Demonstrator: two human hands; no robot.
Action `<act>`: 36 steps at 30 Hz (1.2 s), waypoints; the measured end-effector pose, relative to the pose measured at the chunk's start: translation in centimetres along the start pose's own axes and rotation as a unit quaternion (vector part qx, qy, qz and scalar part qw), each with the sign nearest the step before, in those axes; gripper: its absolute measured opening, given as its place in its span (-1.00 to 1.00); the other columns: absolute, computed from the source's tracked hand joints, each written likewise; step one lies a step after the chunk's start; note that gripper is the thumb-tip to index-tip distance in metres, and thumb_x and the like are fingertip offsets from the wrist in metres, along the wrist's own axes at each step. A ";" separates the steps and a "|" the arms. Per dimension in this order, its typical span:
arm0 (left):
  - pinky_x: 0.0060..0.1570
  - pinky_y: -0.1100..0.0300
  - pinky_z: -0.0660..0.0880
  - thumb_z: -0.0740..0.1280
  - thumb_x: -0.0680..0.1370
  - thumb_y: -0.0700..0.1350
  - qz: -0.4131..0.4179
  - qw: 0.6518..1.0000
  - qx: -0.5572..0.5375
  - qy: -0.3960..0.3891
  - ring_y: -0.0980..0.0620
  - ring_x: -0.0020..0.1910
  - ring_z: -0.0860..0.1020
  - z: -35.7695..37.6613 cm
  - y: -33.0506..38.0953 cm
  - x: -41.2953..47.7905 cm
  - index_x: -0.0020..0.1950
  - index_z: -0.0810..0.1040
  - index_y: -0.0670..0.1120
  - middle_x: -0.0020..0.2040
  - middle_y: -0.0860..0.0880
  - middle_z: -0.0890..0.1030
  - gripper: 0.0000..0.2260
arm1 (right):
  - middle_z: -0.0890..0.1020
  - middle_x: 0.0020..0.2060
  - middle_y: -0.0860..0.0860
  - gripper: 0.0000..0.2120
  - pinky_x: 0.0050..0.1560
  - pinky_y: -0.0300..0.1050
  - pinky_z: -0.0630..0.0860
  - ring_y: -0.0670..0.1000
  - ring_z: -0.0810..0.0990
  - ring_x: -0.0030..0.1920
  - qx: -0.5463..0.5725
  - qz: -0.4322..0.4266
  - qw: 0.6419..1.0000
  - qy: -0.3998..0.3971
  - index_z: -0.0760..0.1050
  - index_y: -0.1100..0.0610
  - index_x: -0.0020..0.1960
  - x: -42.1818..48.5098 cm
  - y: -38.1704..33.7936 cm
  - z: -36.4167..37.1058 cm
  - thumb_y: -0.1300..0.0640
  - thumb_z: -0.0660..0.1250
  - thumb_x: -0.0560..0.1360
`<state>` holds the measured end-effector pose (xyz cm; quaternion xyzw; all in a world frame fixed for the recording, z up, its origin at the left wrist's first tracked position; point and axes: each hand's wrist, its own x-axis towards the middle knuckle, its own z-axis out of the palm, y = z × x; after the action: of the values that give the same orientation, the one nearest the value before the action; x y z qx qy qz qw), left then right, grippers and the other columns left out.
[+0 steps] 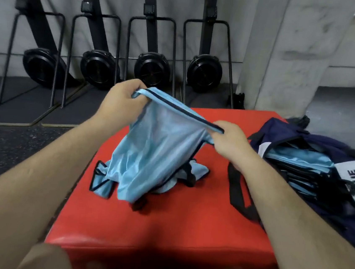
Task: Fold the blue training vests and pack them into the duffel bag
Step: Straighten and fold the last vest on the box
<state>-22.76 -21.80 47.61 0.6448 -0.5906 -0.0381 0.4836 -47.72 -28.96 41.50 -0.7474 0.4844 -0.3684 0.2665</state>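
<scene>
A blue vest is held above the red plyo box, its dark-trimmed edge pinched by the left hand and the right hand; its lower part rests on the box. Folded vests are seen inside the navy duffel bag at right.

Gym: 4 upright rowers, plyo box
</scene>
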 end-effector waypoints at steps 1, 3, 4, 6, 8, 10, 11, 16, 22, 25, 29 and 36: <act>-0.43 0.20 0.32 0.32 0.49 -0.18 0.011 0.999 0.034 -0.007 0.17 -0.51 0.33 -0.6 -0.2 0.5 -0.23 0.51 -0.14 -0.46 0.06 0.41 -0.89 | 0.55 -0.32 -0.12 -0.78 -0.33 -0.33 0.39 -0.10 0.49 -0.29 0.061 0.022 0.996 0.062 0.56 0.05 -0.13 0.6 -0.5 -0.5 0.33 0.25 0.51; -0.43 0.17 0.31 0.36 0.48 -0.13 0.024 0.995 0.096 -0.028 0.15 -0.51 0.29 -1.6 -1.0 1.3 -0.29 0.44 -0.18 -0.46 0.01 0.35 -0.79 | 0.62 -0.20 -0.11 -0.65 -0.21 -0.34 0.48 -0.10 0.58 -0.19 0.161 0.050 0.977 0.132 0.61 0.07 -0.03 2.1 -1.4 -1.8 0.39 0.16 0.43; -0.43 0.14 0.32 0.40 0.48 -0.07 0.019 0.993 0.113 -0.037 0.12 -0.50 0.30 -2.1 -1.4 1.6 -0.30 0.42 -0.19 -0.47 0.00 0.34 -0.72 | 0.64 -0.19 -0.09 -0.62 -0.18 -0.27 0.51 -0.08 0.59 -0.17 0.175 0.053 0.974 0.136 0.62 0.07 -0.01 3.0 -1.7 -2.5 0.40 0.14 0.41; -0.43 0.12 0.28 0.44 0.49 0.06 0.000 0.991 0.129 -0.033 0.05 -0.48 0.29 -3.0 -1.9 2.4 -0.31 0.39 -0.20 -0.47 -0.01 0.33 -0.59 | 0.62 -0.21 -0.08 -0.62 -0.20 -0.21 0.49 -0.06 0.57 -0.17 0.135 0.040 0.981 0.130 0.60 0.06 -0.03 4.6 -2.8 -4.2 0.39 0.13 0.40; -0.40 0.12 0.20 0.46 0.48 0.17 -0.006 0.990 0.140 0.004 0.02 -0.45 0.26 -4.2 -1.7 3.4 -0.32 0.36 -0.20 -0.45 -0.01 0.31 -0.50 | 0.63 -0.19 -0.03 -0.63 -0.19 -0.20 0.48 0.01 0.60 -0.12 0.101 0.037 0.982 0.156 0.58 0.04 -0.04 6.5 -3.6 -5.9 0.38 0.13 0.40; -0.37 0.11 0.18 0.45 0.46 0.24 -0.012 0.989 0.141 0.043 0.00 -0.43 0.26 -5.7 -1.3 4.1 -0.32 0.34 -0.17 -0.42 -0.03 0.32 -0.47 | 0.64 -0.13 0.02 -0.63 -0.10 -0.15 0.51 0.09 0.63 -0.03 0.094 0.033 0.977 0.188 0.59 0.06 -0.01 7.9 -4.1 -7.5 0.39 0.14 0.41; -0.37 0.12 0.19 0.45 0.46 0.25 -0.017 0.990 0.132 0.052 0.01 -0.43 0.26 -6.1 -1.2 4.2 -0.31 0.35 -0.16 -0.42 -0.03 0.32 -0.47 | 0.64 -0.13 0.03 -0.64 -0.06 -0.13 0.51 0.11 0.63 -0.02 0.065 0.023 0.979 0.189 0.61 0.09 0.01 8.1 -4.3 -7.9 0.38 0.15 0.42; -0.41 0.20 0.20 0.48 0.47 0.16 -0.003 0.998 0.052 -0.043 0.13 -0.43 0.25 -3.4 -1.9 0.5 -0.27 0.32 -0.19 -0.39 0.01 0.29 -0.50 | 0.63 -0.08 -0.16 -0.77 0.01 -0.20 0.41 -0.13 0.56 -0.03 -0.067 -0.093 0.993 0.038 0.61 -0.04 0.04 4.3 -3.2 -5.3 0.25 0.32 0.50; -0.42 0.19 0.20 0.25 0.52 0.32 -0.144 0.949 -0.062 -0.274 0.07 -0.47 0.25 0.4 -6.8 -7.2 -0.35 0.36 -0.02 -0.43 0.00 0.30 -0.54 | 0.65 -0.19 -0.19 -0.78 -0.15 -0.44 0.44 -0.17 0.58 -0.16 -0.123 -0.011 0.956 -0.264 0.60 -0.10 -0.08 -2.4 1.7 -1.8 0.22 0.34 0.55; -0.36 0.16 0.26 0.14 0.50 0.43 -0.169 0.884 0.070 -0.429 0.05 -0.43 0.33 1.2 -8.8 -9.3 -0.37 0.43 -0.02 -0.42 0.01 0.39 -0.45 | 0.66 -0.17 -0.03 -0.88 -0.03 -0.08 0.62 -0.01 0.62 -0.13 -0.201 0.148 0.862 -0.442 0.67 0.06 0.01 -2.9 3.4 -1.7 0.18 0.39 0.52; -0.27 0.18 0.41 0.18 0.60 0.27 -0.169 0.924 0.008 -0.344 0.08 -0.41 0.49 3.1 -9.5 -9.2 -0.33 0.60 -0.15 -0.39 -0.05 0.61 -0.43 | 0.58 -0.32 -0.03 -0.79 -0.22 -0.13 0.49 -0.04 0.53 -0.31 -0.225 0.174 0.875 -0.393 0.63 0.16 -0.01 -2.1 2.9 -0.5 0.08 0.40 0.41; -0.11 0.13 0.45 0.35 0.55 0.14 -0.155 0.977 0.057 -0.134 0.03 -0.09 0.56 8.5 -12.8 -5.1 -0.14 0.56 0.02 -0.10 0.03 0.61 -0.79 | 0.67 -0.20 -0.11 -0.86 -0.03 -0.03 0.59 -0.04 0.63 -0.13 -0.198 0.012 0.964 -0.179 0.58 0.01 -0.16 -0.7 2.1 5.7 0.04 0.28 0.50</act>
<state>-20.28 -24.80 31.86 0.7439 -0.5441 -0.1653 0.3511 -44.43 -28.89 36.34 -0.8331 0.5009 -0.1224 0.2003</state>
